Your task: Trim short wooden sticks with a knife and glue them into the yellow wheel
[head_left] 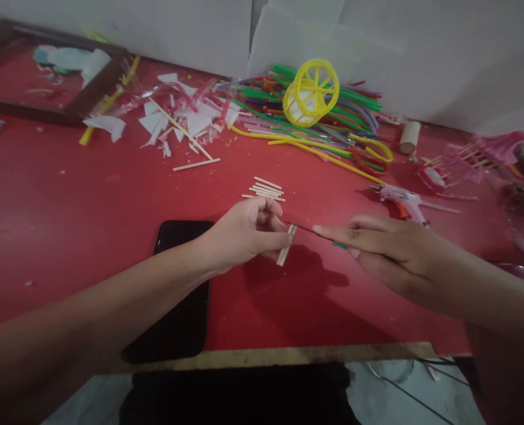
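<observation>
Two short pale wooden sticks point(285, 252) are pinched side by side between the thumb and fingers of my left hand point(244, 233). My right hand point(390, 248) grips a thin dark knife point(308, 229); a bit of green shows at its handle. The index finger lies along its back, and the blade's tip meets the upper part of the sticks. Just beyond my left hand, several cut sticks point(266, 189) lie in a loose row on the red table point(253, 313). A black phone point(177, 321) rests flat beneath my left forearm.
At the back stands a yellow wheel-like frame point(317, 91) on a heap of coloured pipe cleaners point(359, 106). Paper scraps point(199, 118) lie left of it. A pink glue gun point(401, 198) sits beyond my right hand. A dark wooden frame point(73, 112) occupies the far left.
</observation>
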`<state>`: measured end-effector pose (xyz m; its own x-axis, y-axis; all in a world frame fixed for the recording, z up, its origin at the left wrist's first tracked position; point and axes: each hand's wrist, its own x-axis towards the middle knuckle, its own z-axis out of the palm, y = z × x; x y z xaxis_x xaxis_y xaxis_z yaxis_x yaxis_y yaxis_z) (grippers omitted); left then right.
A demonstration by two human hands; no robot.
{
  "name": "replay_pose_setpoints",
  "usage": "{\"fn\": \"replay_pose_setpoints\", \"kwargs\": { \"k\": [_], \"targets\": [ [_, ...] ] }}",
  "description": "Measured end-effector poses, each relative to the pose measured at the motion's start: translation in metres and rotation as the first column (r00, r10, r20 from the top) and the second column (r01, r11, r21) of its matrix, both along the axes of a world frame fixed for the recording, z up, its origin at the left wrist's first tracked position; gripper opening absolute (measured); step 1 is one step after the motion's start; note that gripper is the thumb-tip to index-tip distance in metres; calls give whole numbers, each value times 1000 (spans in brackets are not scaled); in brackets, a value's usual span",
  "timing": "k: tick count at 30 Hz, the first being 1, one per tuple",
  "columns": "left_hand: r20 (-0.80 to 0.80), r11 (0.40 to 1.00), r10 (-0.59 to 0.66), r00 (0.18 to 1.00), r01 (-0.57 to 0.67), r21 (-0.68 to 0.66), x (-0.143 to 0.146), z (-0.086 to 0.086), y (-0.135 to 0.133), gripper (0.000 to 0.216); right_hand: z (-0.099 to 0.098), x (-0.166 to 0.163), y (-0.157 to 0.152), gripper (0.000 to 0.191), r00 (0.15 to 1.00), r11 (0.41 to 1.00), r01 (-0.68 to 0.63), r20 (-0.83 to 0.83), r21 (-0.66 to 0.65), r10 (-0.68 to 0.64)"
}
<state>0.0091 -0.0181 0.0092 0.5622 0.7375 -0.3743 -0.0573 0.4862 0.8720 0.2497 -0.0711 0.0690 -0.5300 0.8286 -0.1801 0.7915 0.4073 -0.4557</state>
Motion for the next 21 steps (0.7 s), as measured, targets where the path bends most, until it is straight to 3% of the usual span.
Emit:
{"fn": "replay_pose_setpoints", "kwargs": {
  "k": [12, 21],
  "targets": [
    [29, 999, 39, 999, -38, -11, -2, 0, 0, 32, 3, 3, -5, 44, 999, 1000, 21, -26, -5, -21],
    [11, 996, 24, 1000, -25, 83, -2, -1, 0, 32, 0, 2, -6, 46, 999, 1000, 24, -30, -8, -24]
  ]
}}
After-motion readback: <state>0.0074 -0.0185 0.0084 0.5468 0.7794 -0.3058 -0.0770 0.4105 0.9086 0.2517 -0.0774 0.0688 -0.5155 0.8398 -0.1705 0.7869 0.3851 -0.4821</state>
